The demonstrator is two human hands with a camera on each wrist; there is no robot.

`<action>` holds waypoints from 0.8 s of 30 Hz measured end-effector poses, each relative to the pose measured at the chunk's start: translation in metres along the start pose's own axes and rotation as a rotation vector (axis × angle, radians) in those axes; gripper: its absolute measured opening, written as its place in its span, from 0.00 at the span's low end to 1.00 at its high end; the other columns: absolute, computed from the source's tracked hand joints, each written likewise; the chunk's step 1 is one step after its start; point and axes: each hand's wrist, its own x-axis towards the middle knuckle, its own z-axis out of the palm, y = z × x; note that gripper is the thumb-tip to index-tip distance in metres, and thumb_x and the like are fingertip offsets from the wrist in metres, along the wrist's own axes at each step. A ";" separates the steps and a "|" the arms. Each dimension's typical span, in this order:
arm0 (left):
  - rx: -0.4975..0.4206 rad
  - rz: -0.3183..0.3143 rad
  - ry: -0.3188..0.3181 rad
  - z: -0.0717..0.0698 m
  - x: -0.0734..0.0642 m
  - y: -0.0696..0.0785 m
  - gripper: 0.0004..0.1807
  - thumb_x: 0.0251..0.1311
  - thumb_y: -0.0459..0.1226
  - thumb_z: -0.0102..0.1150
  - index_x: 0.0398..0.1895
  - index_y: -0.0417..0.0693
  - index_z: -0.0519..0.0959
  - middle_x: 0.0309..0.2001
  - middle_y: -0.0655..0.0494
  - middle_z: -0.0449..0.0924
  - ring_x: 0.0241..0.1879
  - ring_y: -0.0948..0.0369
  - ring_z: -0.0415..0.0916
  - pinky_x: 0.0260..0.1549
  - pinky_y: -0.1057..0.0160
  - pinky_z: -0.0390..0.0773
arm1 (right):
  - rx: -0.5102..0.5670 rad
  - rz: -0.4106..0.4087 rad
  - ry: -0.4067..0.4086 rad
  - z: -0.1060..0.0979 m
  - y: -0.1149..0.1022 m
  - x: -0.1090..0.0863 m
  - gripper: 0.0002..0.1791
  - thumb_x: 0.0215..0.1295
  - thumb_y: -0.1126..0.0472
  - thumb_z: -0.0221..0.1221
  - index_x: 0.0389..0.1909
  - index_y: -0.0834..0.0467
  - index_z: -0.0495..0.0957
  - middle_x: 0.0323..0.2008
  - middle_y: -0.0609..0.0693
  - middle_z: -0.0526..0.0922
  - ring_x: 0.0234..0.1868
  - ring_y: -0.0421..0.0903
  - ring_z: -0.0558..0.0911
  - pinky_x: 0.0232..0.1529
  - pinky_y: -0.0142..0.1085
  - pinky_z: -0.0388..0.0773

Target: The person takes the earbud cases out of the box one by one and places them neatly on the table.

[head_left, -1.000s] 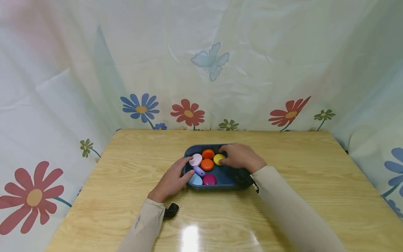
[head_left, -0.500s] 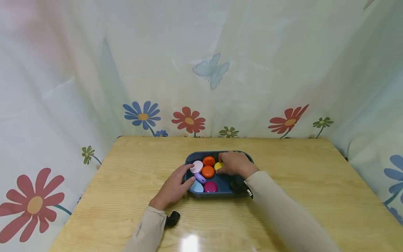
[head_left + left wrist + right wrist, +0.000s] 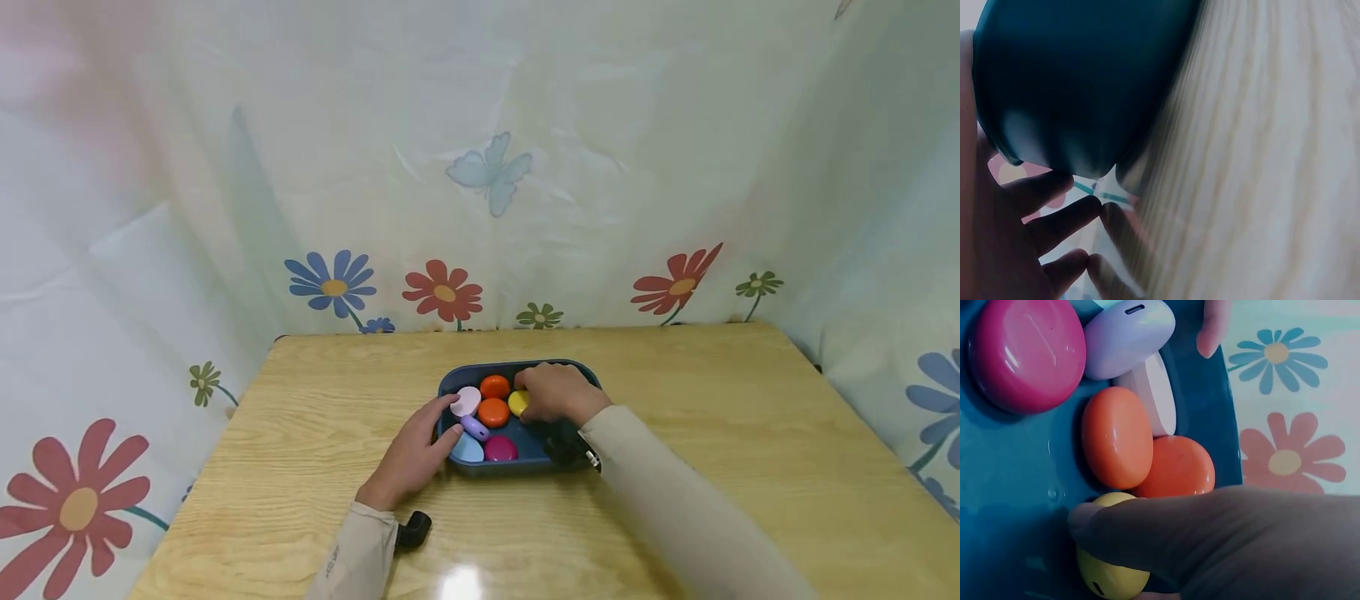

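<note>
A dark blue tray (image 3: 498,468) holds several rounded, glossy cases, which look like earbud cases. My right hand (image 3: 558,393) pinches the yellow earbud case (image 3: 1110,575) inside it, its thumb (image 3: 1141,525) lying across the top. My left hand (image 3: 412,454) grips the tray's left end, with index finger and thumb over the rim and the other fingers outside the wall in the left wrist view. Beside the yellow case lie two orange cases (image 3: 1117,439). A pink-white case (image 3: 467,402), a purple case (image 3: 474,427), a light blue case (image 3: 468,448) and a magenta case (image 3: 501,447) fill the left part.
The tray stands on a light wooden table (image 3: 675,417), towards its far edge. A flower-printed curtain (image 3: 600,167) hangs behind and along both sides. Black wrist cameras sit under both cuffs; the left one (image 3: 412,530) hangs over the table.
My right hand has moved slightly left and closed its fingers on the yellow earbud case. The left hand stays at the tray's left end. The head view has tilted a little.
</note>
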 end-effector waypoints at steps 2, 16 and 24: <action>-0.002 -0.005 0.011 -0.001 0.001 0.000 0.30 0.73 0.55 0.49 0.75 0.61 0.66 0.73 0.63 0.62 0.73 0.57 0.58 0.71 0.48 0.58 | -0.002 0.000 -0.005 -0.002 0.001 0.002 0.16 0.57 0.50 0.72 0.40 0.53 0.82 0.27 0.46 0.77 0.31 0.48 0.74 0.31 0.39 0.68; -0.005 -0.036 0.041 0.003 0.003 0.002 0.30 0.73 0.48 0.49 0.77 0.64 0.62 0.74 0.64 0.61 0.72 0.57 0.59 0.70 0.46 0.60 | 0.059 0.028 0.107 -0.006 0.010 -0.018 0.23 0.58 0.47 0.70 0.47 0.58 0.81 0.32 0.47 0.79 0.33 0.47 0.75 0.34 0.40 0.73; -0.005 -0.048 0.058 0.003 0.002 0.001 0.29 0.74 0.48 0.49 0.77 0.68 0.61 0.73 0.60 0.63 0.71 0.53 0.62 0.68 0.43 0.62 | 0.107 0.032 0.267 -0.003 0.015 -0.033 0.28 0.60 0.46 0.69 0.54 0.60 0.80 0.38 0.49 0.82 0.34 0.46 0.76 0.35 0.40 0.76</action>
